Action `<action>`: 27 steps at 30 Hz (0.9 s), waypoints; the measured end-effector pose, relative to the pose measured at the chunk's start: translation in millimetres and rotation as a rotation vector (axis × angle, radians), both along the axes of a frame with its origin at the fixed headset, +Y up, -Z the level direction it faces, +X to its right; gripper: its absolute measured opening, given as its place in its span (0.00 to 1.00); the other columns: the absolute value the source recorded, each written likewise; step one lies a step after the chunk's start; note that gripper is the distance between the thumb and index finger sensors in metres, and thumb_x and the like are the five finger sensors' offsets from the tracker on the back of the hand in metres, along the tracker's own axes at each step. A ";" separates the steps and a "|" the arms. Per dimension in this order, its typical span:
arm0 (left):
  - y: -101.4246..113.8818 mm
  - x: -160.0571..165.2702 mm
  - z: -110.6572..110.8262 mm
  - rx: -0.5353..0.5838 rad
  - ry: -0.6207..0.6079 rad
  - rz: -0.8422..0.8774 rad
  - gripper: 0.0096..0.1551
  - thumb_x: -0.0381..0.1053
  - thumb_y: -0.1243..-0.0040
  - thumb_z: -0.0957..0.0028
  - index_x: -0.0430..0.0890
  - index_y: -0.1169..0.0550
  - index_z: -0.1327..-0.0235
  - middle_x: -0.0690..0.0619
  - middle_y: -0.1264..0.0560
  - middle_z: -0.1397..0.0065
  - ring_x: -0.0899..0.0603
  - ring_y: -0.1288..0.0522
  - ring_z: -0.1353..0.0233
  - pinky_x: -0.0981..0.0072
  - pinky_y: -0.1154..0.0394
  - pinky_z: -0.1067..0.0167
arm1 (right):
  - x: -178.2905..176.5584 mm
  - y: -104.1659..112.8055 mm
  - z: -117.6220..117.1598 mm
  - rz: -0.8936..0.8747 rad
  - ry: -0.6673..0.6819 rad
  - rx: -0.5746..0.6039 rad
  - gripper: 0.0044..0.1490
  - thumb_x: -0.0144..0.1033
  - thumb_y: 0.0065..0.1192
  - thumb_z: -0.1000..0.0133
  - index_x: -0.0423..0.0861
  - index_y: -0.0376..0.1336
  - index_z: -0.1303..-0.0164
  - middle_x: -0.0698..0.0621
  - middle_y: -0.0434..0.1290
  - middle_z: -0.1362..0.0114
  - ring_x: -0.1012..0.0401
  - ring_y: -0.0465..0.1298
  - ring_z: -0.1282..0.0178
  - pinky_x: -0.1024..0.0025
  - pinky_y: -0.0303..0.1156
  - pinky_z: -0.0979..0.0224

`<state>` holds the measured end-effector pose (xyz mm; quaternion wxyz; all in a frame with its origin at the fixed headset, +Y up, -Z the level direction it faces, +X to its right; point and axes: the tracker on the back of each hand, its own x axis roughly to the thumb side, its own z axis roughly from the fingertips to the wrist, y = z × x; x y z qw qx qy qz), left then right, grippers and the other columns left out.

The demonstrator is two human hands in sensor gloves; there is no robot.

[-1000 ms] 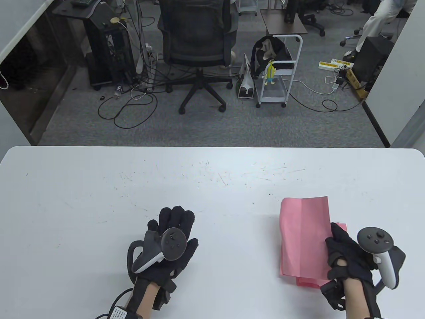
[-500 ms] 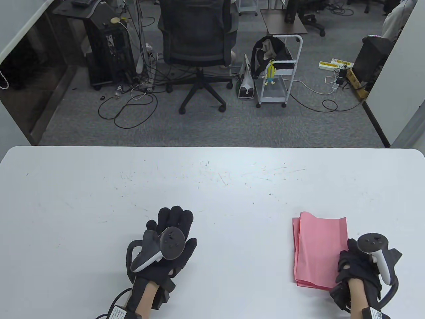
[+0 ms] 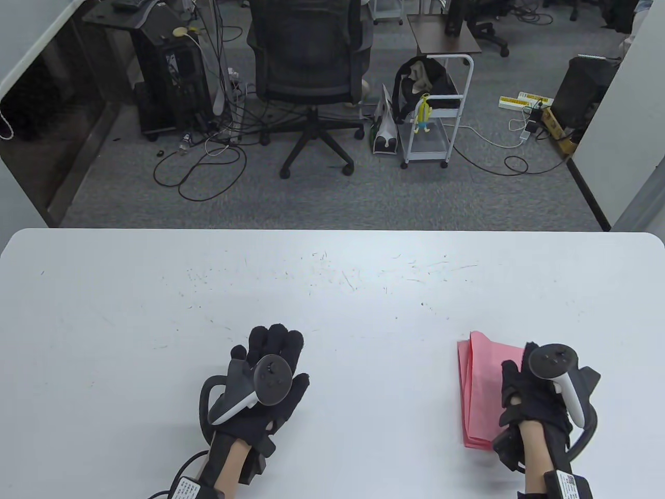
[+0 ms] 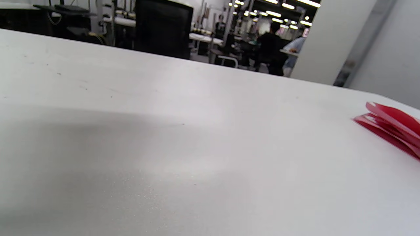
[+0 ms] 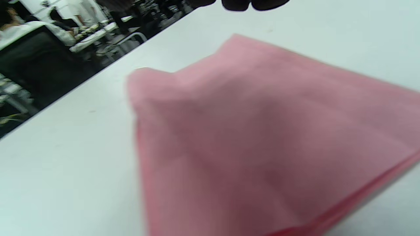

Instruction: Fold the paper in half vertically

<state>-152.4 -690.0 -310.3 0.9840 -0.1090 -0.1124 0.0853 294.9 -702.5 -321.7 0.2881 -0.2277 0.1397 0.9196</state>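
A folded pink paper (image 3: 480, 387) lies on the white table (image 3: 332, 291) at the front right, its layers fanning apart a little along the left edge. My right hand (image 3: 524, 387) lies over the paper's right half with the tracker on top; its fingers are mostly hidden there. The right wrist view is filled by the blurred pink paper (image 5: 262, 147), with my fingertips (image 5: 236, 5) at the top edge above it. My left hand (image 3: 273, 348) lies flat on the table at front centre, fingers straight, holding nothing. In the left wrist view the paper (image 4: 390, 126) shows at the far right.
The table's far edge (image 3: 332, 230) gives onto a carpeted floor with an office chair (image 3: 311, 78), a white cart (image 3: 436, 119) and loose cables. The tabletop carries only faint scratches.
The raised pink flap has come down to the right, so the paper is now a narrower stack. My right hand has slid left and forward onto it. The left hand has not moved.
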 end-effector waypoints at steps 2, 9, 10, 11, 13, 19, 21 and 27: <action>0.2 -1.0 -0.1 0.001 0.003 0.002 0.47 0.71 0.67 0.41 0.60 0.65 0.15 0.52 0.69 0.09 0.35 0.69 0.12 0.29 0.62 0.20 | -20.6 10.3 -3.6 -0.027 0.075 0.020 0.45 0.54 0.52 0.42 0.54 0.41 0.19 0.47 0.48 0.15 0.42 0.50 0.16 0.42 0.53 0.19; -0.4 -6.6 -1.1 -0.003 0.014 0.022 0.47 0.71 0.67 0.41 0.59 0.65 0.15 0.52 0.69 0.09 0.35 0.69 0.12 0.29 0.62 0.20 | -132.4 39.7 -6.8 -0.051 0.427 0.050 0.48 0.57 0.50 0.42 0.56 0.36 0.18 0.47 0.34 0.13 0.41 0.32 0.16 0.38 0.39 0.18; -0.6 -7.0 -1.2 -0.005 0.015 0.022 0.47 0.71 0.67 0.41 0.59 0.65 0.15 0.52 0.69 0.09 0.35 0.69 0.12 0.29 0.62 0.20 | -147.9 40.6 -5.3 -0.035 0.457 0.058 0.48 0.57 0.50 0.42 0.56 0.35 0.18 0.48 0.33 0.13 0.42 0.31 0.16 0.38 0.38 0.18; -0.5 -7.1 -1.1 -0.005 0.015 0.022 0.47 0.71 0.67 0.41 0.59 0.65 0.15 0.52 0.69 0.09 0.35 0.69 0.12 0.29 0.62 0.20 | -157.1 40.6 -4.3 -0.020 0.477 0.058 0.48 0.57 0.50 0.42 0.57 0.35 0.19 0.48 0.33 0.14 0.42 0.31 0.16 0.38 0.37 0.18; -0.5 -7.5 -0.9 -0.003 0.017 0.021 0.47 0.71 0.66 0.41 0.59 0.65 0.15 0.52 0.69 0.09 0.35 0.69 0.12 0.29 0.62 0.20 | -181.2 38.4 -1.4 0.015 0.526 0.062 0.48 0.58 0.51 0.42 0.57 0.35 0.19 0.49 0.32 0.13 0.42 0.30 0.16 0.38 0.36 0.18; -2.1 -9.9 -1.5 -0.012 0.029 0.024 0.47 0.71 0.66 0.41 0.59 0.65 0.15 0.52 0.69 0.09 0.35 0.69 0.12 0.29 0.62 0.20 | -217.7 23.1 4.6 -0.002 0.602 0.069 0.47 0.56 0.54 0.43 0.58 0.37 0.19 0.49 0.33 0.14 0.44 0.29 0.17 0.37 0.35 0.19; -2.4 -10.3 -1.5 -0.009 0.033 0.026 0.47 0.71 0.66 0.41 0.59 0.65 0.15 0.52 0.69 0.09 0.35 0.69 0.12 0.29 0.62 0.20 | -223.8 19.9 5.4 0.077 0.604 0.075 0.47 0.55 0.55 0.44 0.59 0.39 0.19 0.49 0.34 0.13 0.44 0.30 0.17 0.37 0.35 0.20; -5.7 -7.6 -1.3 -0.018 0.026 0.009 0.47 0.71 0.66 0.41 0.59 0.65 0.15 0.52 0.69 0.09 0.35 0.69 0.13 0.29 0.62 0.20 | -225.6 17.8 8.3 0.166 0.616 0.071 0.47 0.54 0.56 0.44 0.58 0.39 0.19 0.49 0.34 0.14 0.44 0.30 0.17 0.37 0.35 0.20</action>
